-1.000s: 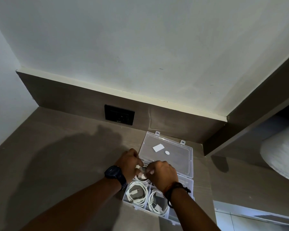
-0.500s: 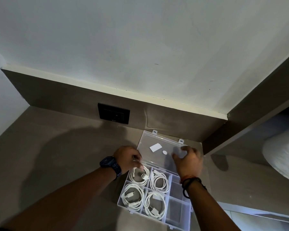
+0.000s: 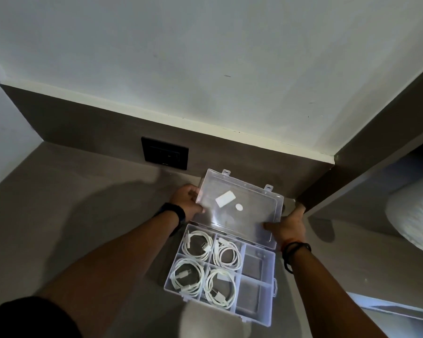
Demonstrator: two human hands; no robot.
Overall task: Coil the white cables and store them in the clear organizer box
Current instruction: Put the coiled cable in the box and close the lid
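Hands — your left hand [image 3: 186, 200] and right hand [image 3: 291, 225] — each grip a side edge of the clear hinged plastic lid [image 3: 244, 208] above four coiled white cables [image 3: 227, 255].

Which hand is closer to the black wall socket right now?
Left. The left hand grips the lid's left edge, just below and right of the black wall socket. The right hand holds the lid's right edge, much farther away.

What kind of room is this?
Probably a home bedroom or study nook. A built-in brown counter runs along a plain wall, with a black socket panel and a shelf holding something like a white pillow.
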